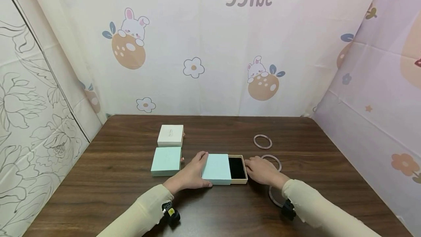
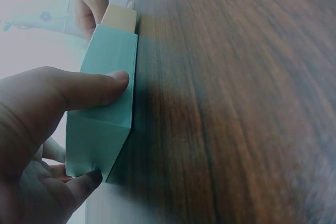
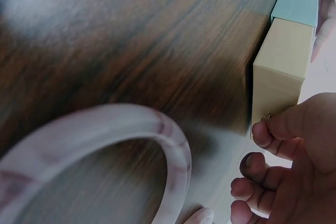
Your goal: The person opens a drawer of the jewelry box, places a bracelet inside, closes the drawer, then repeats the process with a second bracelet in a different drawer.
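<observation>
A mint-green drawer box [image 1: 216,167] lies on the table, its beige drawer [image 3: 283,51] slid partway out to the right, showing a black lining [image 1: 237,168]. My left hand [image 1: 191,174] grips the sleeve at its left end; in the left wrist view the thumb [image 2: 105,88] presses on one side and the fingers wrap the end. At the drawer's front, my right hand [image 1: 264,172] pinches what looks like a small pull tab between thumb and forefinger. The tab is mostly hidden by the fingertips. A marbled pinkish bangle [image 3: 178,156] lies near the right hand.
Left of the box stand another mint-green box [image 1: 166,158] and, behind it, a cream box [image 1: 171,134]. Bangles lie on the right: one at the back [image 1: 254,142], one behind the right hand [image 1: 280,164], one beneath the wrist [image 1: 270,195]. A patterned curtain [image 1: 213,39] closes the table's back.
</observation>
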Demonstrator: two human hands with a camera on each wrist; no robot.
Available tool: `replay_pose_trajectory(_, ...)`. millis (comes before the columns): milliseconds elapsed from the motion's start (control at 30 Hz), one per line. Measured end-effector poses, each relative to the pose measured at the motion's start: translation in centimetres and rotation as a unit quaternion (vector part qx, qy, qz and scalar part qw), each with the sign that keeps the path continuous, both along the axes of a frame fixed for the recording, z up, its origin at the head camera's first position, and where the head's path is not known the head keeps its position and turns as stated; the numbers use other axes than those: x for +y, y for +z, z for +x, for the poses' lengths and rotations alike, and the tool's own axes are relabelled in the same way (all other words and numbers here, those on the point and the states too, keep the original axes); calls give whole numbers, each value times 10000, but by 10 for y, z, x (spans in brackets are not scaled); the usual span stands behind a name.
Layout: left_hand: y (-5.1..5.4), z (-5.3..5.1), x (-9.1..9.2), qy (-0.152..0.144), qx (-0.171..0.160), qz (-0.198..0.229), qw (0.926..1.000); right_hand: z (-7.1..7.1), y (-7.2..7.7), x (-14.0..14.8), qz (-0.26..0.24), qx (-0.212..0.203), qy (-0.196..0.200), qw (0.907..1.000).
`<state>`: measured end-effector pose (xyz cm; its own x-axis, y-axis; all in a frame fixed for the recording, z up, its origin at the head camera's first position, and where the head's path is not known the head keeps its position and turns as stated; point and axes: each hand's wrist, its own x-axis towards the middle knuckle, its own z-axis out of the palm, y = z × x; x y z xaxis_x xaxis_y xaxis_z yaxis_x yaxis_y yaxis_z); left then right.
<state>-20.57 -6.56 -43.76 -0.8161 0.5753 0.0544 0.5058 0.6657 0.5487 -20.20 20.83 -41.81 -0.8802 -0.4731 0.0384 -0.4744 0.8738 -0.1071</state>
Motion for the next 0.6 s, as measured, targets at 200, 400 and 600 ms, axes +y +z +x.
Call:
replay_pose_trajectory(200, 0, 0, 0, -4, 14, -1, 10000, 0, 0, 3, 28, 9, -28, 10000)
replay_pose_trajectory(400, 0, 0, 0, -12, 18, 18, 10000, 0, 0, 5, -3, 149, 51, 9999)
replay_pose_trajectory(600, 0, 0, 0, -17, 8, 35, 10000, 1, 1, 6, 72, 4, -61, 10000)
